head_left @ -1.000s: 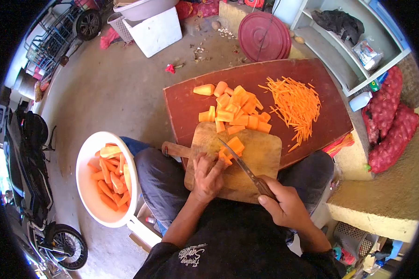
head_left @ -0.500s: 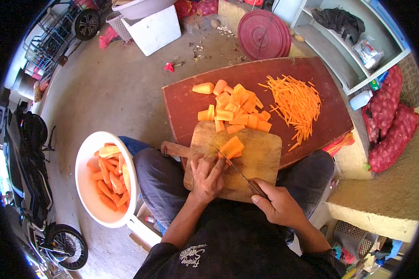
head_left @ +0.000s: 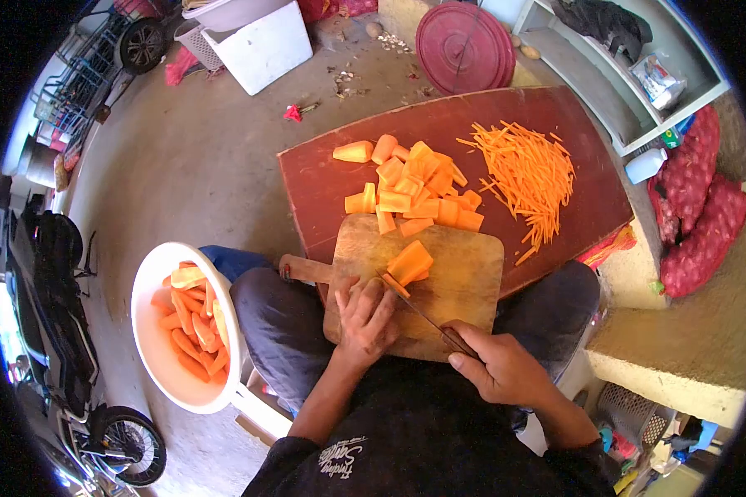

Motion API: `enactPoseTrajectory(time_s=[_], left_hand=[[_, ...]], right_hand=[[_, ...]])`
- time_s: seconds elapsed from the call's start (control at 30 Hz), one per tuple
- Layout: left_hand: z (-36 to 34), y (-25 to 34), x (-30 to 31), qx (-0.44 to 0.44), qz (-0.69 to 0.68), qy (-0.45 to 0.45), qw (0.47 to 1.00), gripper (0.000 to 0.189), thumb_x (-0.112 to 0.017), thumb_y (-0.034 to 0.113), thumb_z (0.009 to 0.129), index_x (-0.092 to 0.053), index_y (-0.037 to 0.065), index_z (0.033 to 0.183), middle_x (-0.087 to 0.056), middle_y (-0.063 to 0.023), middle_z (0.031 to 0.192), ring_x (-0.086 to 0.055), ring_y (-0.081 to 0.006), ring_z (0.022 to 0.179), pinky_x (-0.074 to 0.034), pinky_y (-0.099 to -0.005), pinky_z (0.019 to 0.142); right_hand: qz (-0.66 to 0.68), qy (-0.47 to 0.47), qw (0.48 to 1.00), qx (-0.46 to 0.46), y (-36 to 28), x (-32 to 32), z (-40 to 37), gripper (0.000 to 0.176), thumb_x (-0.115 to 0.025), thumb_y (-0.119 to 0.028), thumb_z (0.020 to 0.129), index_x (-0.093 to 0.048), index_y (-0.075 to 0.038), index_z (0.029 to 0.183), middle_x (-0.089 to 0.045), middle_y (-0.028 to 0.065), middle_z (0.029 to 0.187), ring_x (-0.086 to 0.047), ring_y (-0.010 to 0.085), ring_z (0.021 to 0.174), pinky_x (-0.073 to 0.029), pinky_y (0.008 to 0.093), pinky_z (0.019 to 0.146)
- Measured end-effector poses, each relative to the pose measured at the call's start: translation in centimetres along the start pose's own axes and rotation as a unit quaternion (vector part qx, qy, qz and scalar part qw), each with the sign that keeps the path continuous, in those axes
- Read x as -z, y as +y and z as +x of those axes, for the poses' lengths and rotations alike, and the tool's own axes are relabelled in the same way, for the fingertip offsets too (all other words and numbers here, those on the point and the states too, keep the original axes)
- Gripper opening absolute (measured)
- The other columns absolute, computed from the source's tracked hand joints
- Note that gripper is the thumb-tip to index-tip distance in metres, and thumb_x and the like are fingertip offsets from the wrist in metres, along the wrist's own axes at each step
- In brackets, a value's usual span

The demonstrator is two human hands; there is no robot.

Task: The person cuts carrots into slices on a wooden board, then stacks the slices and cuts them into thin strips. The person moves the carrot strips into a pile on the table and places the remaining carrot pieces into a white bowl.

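Observation:
A wooden cutting board (head_left: 466, 277) with a handle lies across my lap, overlapping the red tabletop. On it, my left hand (head_left: 365, 321) has its fingers bent and pressed down, holding a carrot piece (head_left: 396, 286) at the fingertips; part of that piece is hidden. My right hand (head_left: 501, 364) grips the dark handle of a knife (head_left: 424, 313). The blade points up and left, its tip beside the left fingers and the carrot. Thin orange carrot slices (head_left: 410, 262) lean together just beyond the blade.
Chunks of carrot (head_left: 419, 178) and a heap of carrot sticks (head_left: 524, 178) lie on the red table (head_left: 323, 178). A white bucket (head_left: 141, 331) of peeled carrots stands at my left. Red net sacks (head_left: 700, 232) and a shelf (head_left: 555, 58) are at the right.
The view has shifted slightly. The left fingers have drawn back a little from the leaning carrot slices, and the blade lies lower, close to the fingertips. Both hands keep their hold.

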State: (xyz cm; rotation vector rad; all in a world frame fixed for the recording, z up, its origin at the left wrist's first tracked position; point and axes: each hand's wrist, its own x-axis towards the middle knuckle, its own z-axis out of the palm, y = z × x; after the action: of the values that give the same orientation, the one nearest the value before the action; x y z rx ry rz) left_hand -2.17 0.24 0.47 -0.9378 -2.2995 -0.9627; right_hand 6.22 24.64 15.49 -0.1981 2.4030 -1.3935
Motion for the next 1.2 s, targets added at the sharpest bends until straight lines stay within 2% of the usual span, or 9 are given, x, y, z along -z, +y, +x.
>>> enactPoseTrajectory(time_s=[0.4, 0.5, 0.6, 0.7, 0.8, 0.9, 1.0, 1.1, 1.2], left_hand=[[0.1, 0.0, -0.6, 0.006, -0.016, 0.031, 0.999, 0.047, -0.071, -0.006, 0.071, -0.074, -0.003, 0.118, -0.068, -0.0243, 0.118, -0.071, -0.0391, 0.106, -0.049, -0.0632, 0.108], [0.3, 0.2, -0.4, 0.006, -0.010, 0.030, 0.999, 0.044, -0.071, -0.009, 0.073, -0.073, -0.003, 0.116, -0.068, -0.0242, 0.118, -0.071, -0.0388, 0.106, -0.050, -0.0628, 0.108], [0.6, 0.4, -0.6, 0.024, -0.013, 0.039, 0.999, 0.042, -0.072, -0.009, 0.075, -0.074, -0.002, 0.116, -0.068, -0.0239, 0.117, -0.071, -0.0392, 0.107, -0.050, -0.0628, 0.108], [0.7, 0.6, -0.4, 0.014, -0.008, 0.033, 0.999, 0.042, -0.071, -0.010, 0.077, -0.074, 0.000, 0.118, -0.068, -0.0220, 0.117, -0.071, -0.0385, 0.107, -0.049, -0.0623, 0.109], [0.8, 0.5, -0.7, 0.019, -0.010, 0.042, 0.999, 0.045, -0.070, -0.011, 0.077, -0.075, 0.002, 0.120, -0.069, -0.0194, 0.118, -0.071, -0.0366, 0.107, -0.048, -0.0601, 0.110], [1.0, 0.8, -0.2, 0.028, 0.009, 0.027, 0.999, 0.047, -0.069, -0.009, 0.076, -0.076, 0.003, 0.121, -0.069, -0.0174, 0.120, -0.071, -0.0338, 0.106, -0.046, -0.0575, 0.110], [0.8, 0.9, 0.0, 0.037, 0.006, 0.034, 0.999, 0.049, -0.067, -0.008, 0.075, -0.076, 0.004, 0.121, -0.070, -0.0168, 0.121, -0.070, -0.0324, 0.110, -0.044, -0.0564, 0.110], [0.5, 0.6, -0.2, 0.025, 0.016, 0.041, 0.999, 0.051, -0.065, -0.007, 0.073, -0.076, 0.004, 0.122, -0.070, -0.0162, 0.123, -0.069, -0.0316, 0.114, -0.043, -0.0571, 0.110], [0.4, 0.6, -0.3, 0.027, 0.010, 0.042, 0.999, 0.053, -0.064, -0.008, 0.072, -0.075, 0.003, 0.123, -0.070, -0.0162, 0.123, -0.067, -0.0313, 0.118, -0.042, -0.0587, 0.109]], right_hand=[[-0.025, -0.027, 0.999, -0.009, 0.7, 0.1, 0.6, 0.045, -0.064, -0.021, 0.108, -0.054, -0.001, 0.147, -0.072, 0.0262, 0.106, -0.074, 0.0481, 0.098, -0.059, 0.0500, 0.085], [-0.025, 0.001, 0.999, 0.033, 1.7, -0.4, 1.2, 0.045, -0.063, -0.021, 0.108, -0.054, -0.001, 0.146, -0.072, 0.0267, 0.106, -0.074, 0.0485, 0.096, -0.059, 0.0501, 0.083], [-0.001, 0.014, 1.000, 0.021, 1.8, -0.7, 1.6, 0.041, -0.064, -0.022, 0.108, -0.056, -0.001, 0.142, -0.071, 0.0275, 0.104, -0.073, 0.0489, 0.094, -0.058, 0.0506, 0.080], [-0.059, -0.053, 0.995, -0.060, 2.9, -1.6, 3.8, 0.035, -0.063, -0.023, 0.108, -0.057, -0.001, 0.134, -0.070, 0.0278, 0.100, -0.072, 0.0497, 0.092, -0.056, 0.0517, 0.078], [-0.031, -0.074, 0.995, -0.066, 2.9, -1.2, 5.2, 0.041, -0.058, -0.030, 0.111, -0.058, 0.000, 0.139, -0.071, 0.0328, 0.117, -0.069, 0.0512, 0.113, -0.054, 0.0534, 0.097], [0.055, -0.026, 0.998, -0.004, 4.1, -1.1, 5.2, 0.039, -0.057, -0.030, 0.111, -0.060, 0.001, 0.134, -0.072, 0.0312, 0.115, -0.069, 0.0522, 0.108, -0.055, 0.0539, 0.094], [0.060, -0.001, 0.998, -0.004, 2.3, -0.2, 3.5, 0.038, -0.057, -0.028, 0.111, -0.061, 0.003, 0.133, -0.072, 0.0313, 0.111, -0.070, 0.0526, 0.104, -0.056, 0.0532, 0.091], [0.044, -0.020, 0.998, -0.035, 0.1, 0.9, 2.3, 0.041, -0.059, -0.029, 0.110, -0.060, 0.003, 0.136, -0.072, 0.0324, 0.110, -0.071, 0.0519, 0.104, -0.057, 0.0523, 0.090], [0.043, 0.001, 0.999, -0.008, -0.4, 0.9, 1.8, 0.041, -0.060, -0.029, 0.110, -0.060, 0.003, 0.135, -0.072, 0.0328, 0.104, -0.072, 0.0520, 0.100, -0.057, 0.0533, 0.086]])
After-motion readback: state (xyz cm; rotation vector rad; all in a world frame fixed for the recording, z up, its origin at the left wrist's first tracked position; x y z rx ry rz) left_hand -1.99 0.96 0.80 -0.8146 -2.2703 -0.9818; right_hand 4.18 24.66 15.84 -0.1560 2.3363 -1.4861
